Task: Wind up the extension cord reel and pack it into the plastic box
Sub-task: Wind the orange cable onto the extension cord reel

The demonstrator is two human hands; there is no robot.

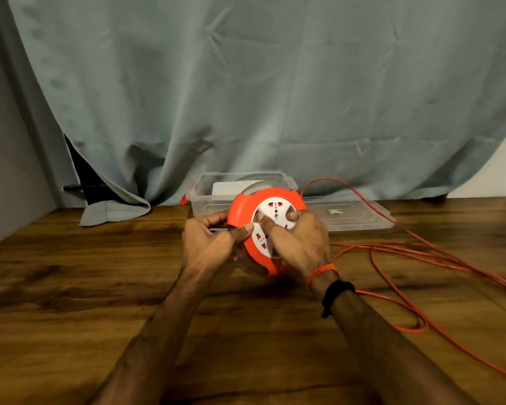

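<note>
Reel (265,229) held tilted just above table (70,273), in front of plastic box (205,194). Left hand (209,244) grips orange rim to steady it; right hand (300,238) fingers curled into white hub, prob. to crank. Cord (421,252) mostly loose, right of reel. Lid (357,217) beside box.

No legible text, brand, number or sign is found. The white socket face (270,222) of the orange reel (247,210) carries small marks, too blurred to read. A pale label inside the clear plastic box (200,190) shows no readable print.
</note>
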